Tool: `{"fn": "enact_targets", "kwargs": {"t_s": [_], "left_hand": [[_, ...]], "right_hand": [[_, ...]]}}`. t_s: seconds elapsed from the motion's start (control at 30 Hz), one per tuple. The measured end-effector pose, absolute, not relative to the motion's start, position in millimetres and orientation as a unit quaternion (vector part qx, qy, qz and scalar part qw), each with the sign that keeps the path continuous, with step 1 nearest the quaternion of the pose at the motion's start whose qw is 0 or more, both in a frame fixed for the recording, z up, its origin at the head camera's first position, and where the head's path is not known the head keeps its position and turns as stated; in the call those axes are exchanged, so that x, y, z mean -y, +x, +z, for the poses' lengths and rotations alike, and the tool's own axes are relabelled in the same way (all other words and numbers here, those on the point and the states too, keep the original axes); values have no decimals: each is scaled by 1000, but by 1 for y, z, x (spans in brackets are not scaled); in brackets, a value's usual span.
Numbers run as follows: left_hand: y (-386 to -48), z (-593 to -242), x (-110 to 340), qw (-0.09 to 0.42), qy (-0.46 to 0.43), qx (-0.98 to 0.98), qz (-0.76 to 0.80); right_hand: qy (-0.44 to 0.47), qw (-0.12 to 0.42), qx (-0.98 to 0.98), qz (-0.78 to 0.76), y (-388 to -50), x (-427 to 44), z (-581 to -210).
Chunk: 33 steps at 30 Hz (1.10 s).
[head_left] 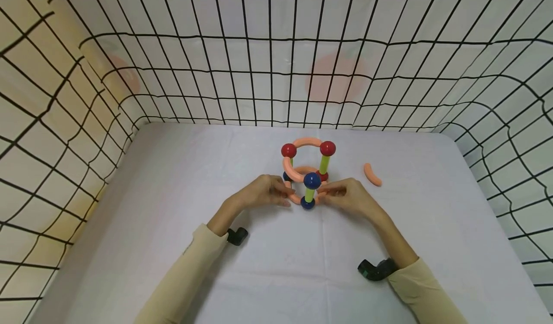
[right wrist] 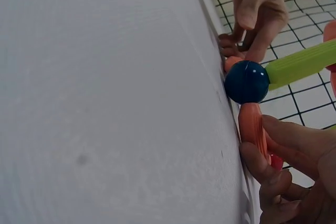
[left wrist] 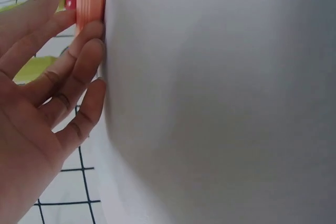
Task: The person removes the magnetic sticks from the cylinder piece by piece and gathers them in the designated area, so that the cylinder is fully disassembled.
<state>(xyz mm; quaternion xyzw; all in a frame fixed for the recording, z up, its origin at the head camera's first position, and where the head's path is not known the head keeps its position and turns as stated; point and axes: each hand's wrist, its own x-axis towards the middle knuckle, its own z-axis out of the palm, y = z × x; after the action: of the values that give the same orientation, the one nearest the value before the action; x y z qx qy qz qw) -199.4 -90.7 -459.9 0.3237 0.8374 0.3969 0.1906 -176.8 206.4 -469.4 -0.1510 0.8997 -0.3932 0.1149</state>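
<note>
A structure of curved orange pieces, green rods and red and blue balls stands on the table. Its front blue bottom ball (head_left: 307,203) joins two curved pieces and a green rod (head_left: 309,195) topped by another blue ball (head_left: 312,180). At the left, my left hand (head_left: 264,191) pinches the lower curved piece (left wrist: 90,1); its other fingers are loosely bent. My right hand (head_left: 349,197) pinches the lower right curved piece (right wrist: 253,127) between thumb and fingers, beside the blue ball (right wrist: 247,82). The upper front right between the blue and red ball (head_left: 328,148) has no curved piece.
A loose curved orange piece (head_left: 372,174) lies on the white table (head_left: 276,276) to the right of the structure. Black wire mesh (head_left: 270,72) rises behind and at both sides. Dark wrist devices sit by both sleeves.
</note>
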Motion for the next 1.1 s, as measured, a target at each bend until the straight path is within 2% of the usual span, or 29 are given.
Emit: {"fn": "enact_targets", "kwargs": {"t_s": [0.53, 0.83, 1.0, 1.1], "left_hand": [[-171, -458, 80, 197, 327, -849, 366], [-167, -457, 82, 163, 325, -859, 360], [-165, -445, 94, 132, 309, -861, 382], [-166, -435, 106, 77, 296, -865, 398]], "right_hand": [[-157, 130, -903, -378, -179, -217, -469], [-156, 133, -907, -367, -173, -220, -452], [-164, 84, -906, -382, -169, -221, -430], [-185, 36, -895, -404, -165, -220, -421]]}}
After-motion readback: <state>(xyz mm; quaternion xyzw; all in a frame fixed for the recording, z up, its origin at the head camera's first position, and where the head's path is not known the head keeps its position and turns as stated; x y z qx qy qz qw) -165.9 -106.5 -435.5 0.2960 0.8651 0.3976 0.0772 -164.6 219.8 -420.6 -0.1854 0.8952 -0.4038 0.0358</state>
